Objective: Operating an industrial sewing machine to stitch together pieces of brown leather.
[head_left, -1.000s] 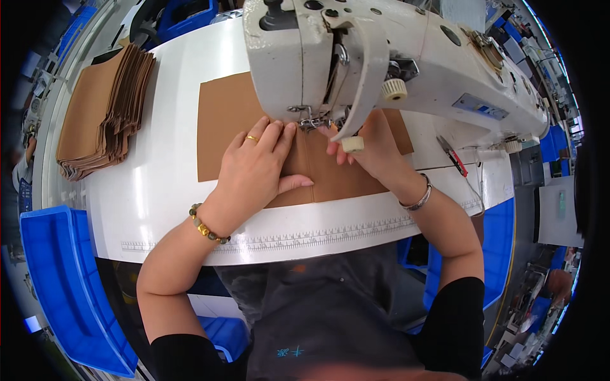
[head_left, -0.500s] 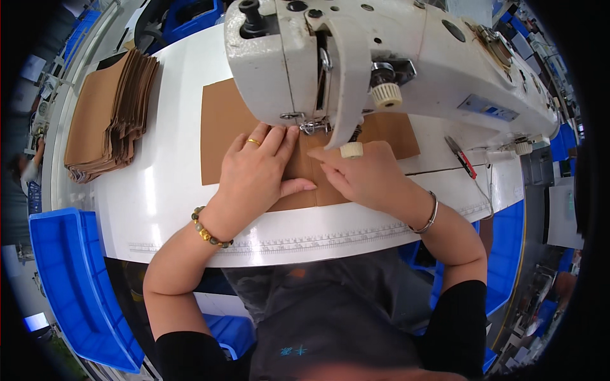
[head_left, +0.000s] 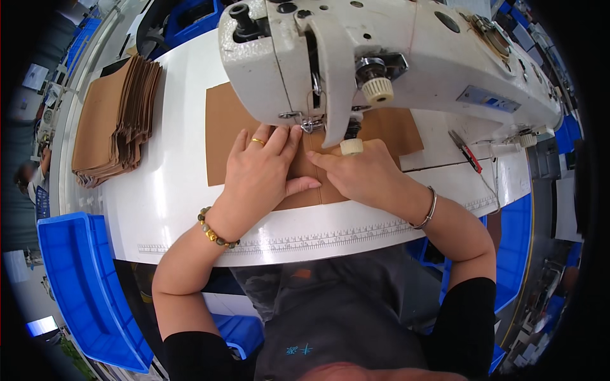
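Sheet (head_left: 302,167), smooth, matte, brown, under left hand (head_left: 256,167), right hand (head_left: 361,173).

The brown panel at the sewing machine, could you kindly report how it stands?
Left hand spread on brown panel. Right hand on it, forefinger extended. Sewing machine hides part of panel; red-handled tool lies apart, to the right.

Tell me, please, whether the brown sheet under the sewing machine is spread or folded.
Spread: the brown sheet lies flat, visible either side of the sewing machine head; any layer underneath would be hidden.
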Motion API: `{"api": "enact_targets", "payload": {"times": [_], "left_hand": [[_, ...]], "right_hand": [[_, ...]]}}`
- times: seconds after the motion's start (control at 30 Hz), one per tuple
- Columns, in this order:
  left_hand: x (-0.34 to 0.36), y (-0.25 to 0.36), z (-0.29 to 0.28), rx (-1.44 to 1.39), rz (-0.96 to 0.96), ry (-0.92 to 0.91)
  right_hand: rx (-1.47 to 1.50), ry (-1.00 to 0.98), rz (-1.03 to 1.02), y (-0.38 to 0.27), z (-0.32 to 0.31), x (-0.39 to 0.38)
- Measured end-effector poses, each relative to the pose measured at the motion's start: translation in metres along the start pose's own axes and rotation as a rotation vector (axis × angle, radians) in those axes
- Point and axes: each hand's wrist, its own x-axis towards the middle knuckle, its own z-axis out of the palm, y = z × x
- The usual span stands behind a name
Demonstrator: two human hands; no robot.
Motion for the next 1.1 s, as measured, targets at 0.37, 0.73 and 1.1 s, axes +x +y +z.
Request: {"api": "enact_targets", "payload": {"times": [0.37, 0.73, 1.1], "left_hand": [[-0.0005, -0.0016, 0.0028, 0.01, -0.004, 0.009], [0.0029, -0.002, 0.0034, -0.003, -0.019, -0.006], [0.004, -0.0021, 0.0029, -0.05, -0.039, -0.043]], "right_hand": [[0.022, 0.026, 0.001, 0.0012, 0.0008, 0.0013], [-0.019, 0.043, -0.014, 0.0036, 0.0021, 0.0019], [-0.043, 0.104, -0.036, 0.0067, 0.0093, 0.0009]]}}
